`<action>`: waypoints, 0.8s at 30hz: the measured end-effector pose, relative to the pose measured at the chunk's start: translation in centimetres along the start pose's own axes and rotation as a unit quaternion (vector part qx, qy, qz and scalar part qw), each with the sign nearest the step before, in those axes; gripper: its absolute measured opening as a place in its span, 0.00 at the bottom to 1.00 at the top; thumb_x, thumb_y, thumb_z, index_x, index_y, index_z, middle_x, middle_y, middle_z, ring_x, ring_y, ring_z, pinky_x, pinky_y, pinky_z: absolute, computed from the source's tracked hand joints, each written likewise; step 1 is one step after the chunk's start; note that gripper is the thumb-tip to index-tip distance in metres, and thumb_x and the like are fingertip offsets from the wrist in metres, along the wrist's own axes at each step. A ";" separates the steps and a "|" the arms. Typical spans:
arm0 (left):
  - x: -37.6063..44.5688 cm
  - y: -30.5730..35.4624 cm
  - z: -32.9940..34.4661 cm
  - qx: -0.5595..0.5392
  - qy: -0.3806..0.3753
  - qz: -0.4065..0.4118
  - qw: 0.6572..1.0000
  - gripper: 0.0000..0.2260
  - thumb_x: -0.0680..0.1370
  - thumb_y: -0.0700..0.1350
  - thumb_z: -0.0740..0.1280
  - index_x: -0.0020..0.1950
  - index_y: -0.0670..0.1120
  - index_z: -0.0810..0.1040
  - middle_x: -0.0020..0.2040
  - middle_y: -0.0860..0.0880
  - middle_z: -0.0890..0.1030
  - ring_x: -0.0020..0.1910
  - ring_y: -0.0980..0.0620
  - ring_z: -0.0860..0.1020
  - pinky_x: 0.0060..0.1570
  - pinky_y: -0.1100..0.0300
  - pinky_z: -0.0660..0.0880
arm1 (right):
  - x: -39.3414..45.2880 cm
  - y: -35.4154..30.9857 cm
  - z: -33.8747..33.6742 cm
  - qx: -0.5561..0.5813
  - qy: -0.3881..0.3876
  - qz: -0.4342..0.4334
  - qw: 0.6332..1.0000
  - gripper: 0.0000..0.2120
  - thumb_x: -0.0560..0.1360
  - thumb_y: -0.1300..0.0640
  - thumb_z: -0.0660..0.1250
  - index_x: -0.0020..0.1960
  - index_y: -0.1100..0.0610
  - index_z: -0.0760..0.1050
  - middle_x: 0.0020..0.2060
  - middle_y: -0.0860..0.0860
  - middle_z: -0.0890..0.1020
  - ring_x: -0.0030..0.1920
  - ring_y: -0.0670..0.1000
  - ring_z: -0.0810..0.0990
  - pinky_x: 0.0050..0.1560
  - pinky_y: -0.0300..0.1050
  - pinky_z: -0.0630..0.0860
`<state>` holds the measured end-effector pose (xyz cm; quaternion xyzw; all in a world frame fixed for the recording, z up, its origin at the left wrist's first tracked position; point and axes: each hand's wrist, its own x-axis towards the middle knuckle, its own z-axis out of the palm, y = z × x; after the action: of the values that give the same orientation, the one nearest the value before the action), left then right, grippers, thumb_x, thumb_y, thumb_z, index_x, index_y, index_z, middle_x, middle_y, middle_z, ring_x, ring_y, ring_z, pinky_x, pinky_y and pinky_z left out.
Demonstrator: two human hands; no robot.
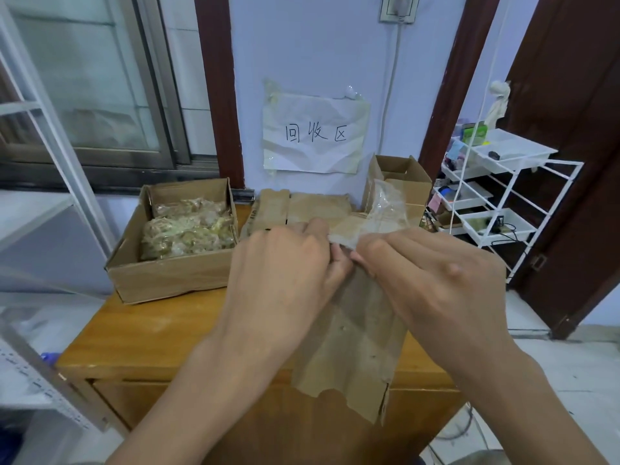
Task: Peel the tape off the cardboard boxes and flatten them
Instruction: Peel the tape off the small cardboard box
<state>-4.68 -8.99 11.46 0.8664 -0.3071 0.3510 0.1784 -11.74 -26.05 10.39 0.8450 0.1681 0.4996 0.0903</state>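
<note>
**Q:** Head view. Why is the flattened cardboard box (349, 333) held up off the worktop (141, 330) and not laid on it?

**A:** Judged from the pose, raising it frees the top edge so both hands can work the same spot. The panel hangs below the grip and overhangs the worktop's near edge. A strip of clear tape (365, 229) runs up and away from the grip, toward the far right.

**Q:** State of the grip on each side?

**A:** Left hand (285, 260): back of the hand upward, fingers curled down over the top edge of the panel, closed on the cardboard. It appears to act as the anchor. Right hand (432, 273): back upward, fingers drawn in narrowly toward the left hand. It appears to pinch the tape at its root, but the fingertips are hidden, so exact contact cannot be confirmed. The two hands are touching or nearly so at the grip.

**Q:** Arm pose?

**A:** Both forearms enter from below and converge on the grip, wrists roughly straight.

**Q:** Surrounding items, relative to the grip?

**A:** Beyond it, flat cardboard (302, 209) leans by the wall. To the far right stands an open box (399, 182), apparently not yet flattened. To the far left, a shallow box (174, 260) holds wadded tape (188, 229), probably the discard bin. A paper sign (315, 134) is fixed to the wall above.

**Q:** Task status?

**A:** Peeling appears to be in progress on this panel.
</note>
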 end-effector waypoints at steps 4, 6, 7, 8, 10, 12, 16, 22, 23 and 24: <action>-0.2 -0.7 1.0 -0.021 -0.026 -0.003 0.999 0.04 0.74 0.40 0.67 0.41 0.43 0.81 0.28 0.48 0.77 0.24 0.41 0.75 0.23 0.56 0.71 | -0.3 0.0 0.6 -0.023 -0.014 -0.008 1.000 0.07 0.80 0.64 0.73 0.46 0.54 0.79 0.39 0.49 0.80 0.38 0.53 0.81 0.32 0.49 0.71; -0.2 -1.4 1.1 -0.076 -0.015 -0.036 0.996 0.07 0.74 0.40 0.65 0.43 0.45 0.83 0.30 0.50 0.79 0.26 0.43 0.77 0.26 0.51 0.77 | -0.7 0.0 0.7 -0.017 -0.007 0.000 1.000 0.07 0.80 0.63 0.74 0.45 0.54 0.79 0.38 0.48 0.81 0.36 0.52 0.79 0.30 0.48 0.70; -0.3 -1.6 1.0 -0.108 -0.001 -0.047 0.993 0.10 0.75 0.42 0.63 0.44 0.47 0.85 0.31 0.51 0.81 0.28 0.47 0.78 0.29 0.51 0.78 | -0.7 0.0 0.7 -0.009 0.004 0.013 1.000 0.08 0.82 0.60 0.73 0.44 0.54 0.79 0.37 0.47 0.80 0.34 0.51 0.78 0.29 0.48 0.69; -0.5 -1.5 0.7 -0.136 0.009 -0.054 0.989 0.11 0.75 0.43 0.63 0.46 0.48 0.86 0.32 0.53 0.82 0.29 0.50 0.79 0.31 0.51 0.79 | -0.8 0.1 0.8 0.000 0.015 0.034 0.999 0.10 0.83 0.57 0.71 0.43 0.55 0.80 0.35 0.47 0.79 0.33 0.50 0.76 0.28 0.48 0.68; -0.9 -0.9 0.3 -0.179 0.003 -0.060 0.982 0.10 0.76 0.47 0.65 0.49 0.49 0.86 0.35 0.55 0.83 0.32 0.54 0.81 0.33 0.52 0.81 | -0.7 0.1 1.0 0.029 0.022 0.074 0.997 0.12 0.84 0.54 0.70 0.43 0.55 0.82 0.35 0.47 0.81 0.33 0.49 0.77 0.27 0.48 0.71; -1.3 -0.4 0.4 -0.161 -0.017 -0.049 0.986 0.13 0.77 0.57 0.66 0.50 0.50 0.85 0.37 0.55 0.83 0.34 0.54 0.81 0.33 0.52 0.81 | -1.2 0.3 1.5 0.082 0.020 0.087 0.993 0.05 0.81 0.58 0.74 0.47 0.56 0.85 0.38 0.48 0.84 0.36 0.48 0.81 0.32 0.45 0.75; -1.7 -0.6 1.3 -0.119 -0.013 -0.032 0.992 0.17 0.79 0.58 0.63 0.44 0.48 0.84 0.33 0.53 0.81 0.30 0.50 0.80 0.31 0.52 0.79 | -1.8 0.3 1.8 0.097 0.010 0.095 0.991 0.05 0.82 0.57 0.73 0.48 0.56 0.86 0.38 0.49 0.84 0.37 0.48 0.82 0.34 0.43 0.75; -1.1 -0.1 1.9 -0.050 0.026 -0.015 0.998 0.12 0.77 0.47 0.61 0.38 0.44 0.80 0.28 0.51 0.75 0.23 0.46 0.73 0.21 0.56 0.71 | -1.4 -0.3 1.8 0.061 0.020 0.084 0.994 0.09 0.84 0.54 0.70 0.47 0.54 0.85 0.40 0.46 0.85 0.38 0.48 0.81 0.33 0.45 0.74; -1.0 -0.1 2.1 -0.049 0.023 -0.014 0.998 0.11 0.76 0.45 0.62 0.38 0.44 0.79 0.27 0.50 0.75 0.23 0.45 0.73 0.21 0.56 0.70 | -1.4 -0.4 1.9 0.058 0.017 0.078 0.995 0.09 0.84 0.54 0.70 0.47 0.53 0.85 0.40 0.46 0.85 0.38 0.49 0.81 0.32 0.47 0.75; -1.1 -0.1 2.3 -0.051 0.016 -0.014 0.998 0.09 0.75 0.44 0.63 0.38 0.43 0.79 0.28 0.49 0.75 0.23 0.45 0.72 0.21 0.56 0.69 | -1.5 -0.5 2.1 0.053 0.012 0.073 0.996 0.09 0.85 0.55 0.69 0.47 0.53 0.84 0.40 0.46 0.85 0.38 0.49 0.82 0.31 0.49 0.75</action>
<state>-4.04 -9.66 9.08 0.8547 -0.3098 0.3460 0.2318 -10.71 -26.11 8.00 0.8524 0.1330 0.5056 0.0064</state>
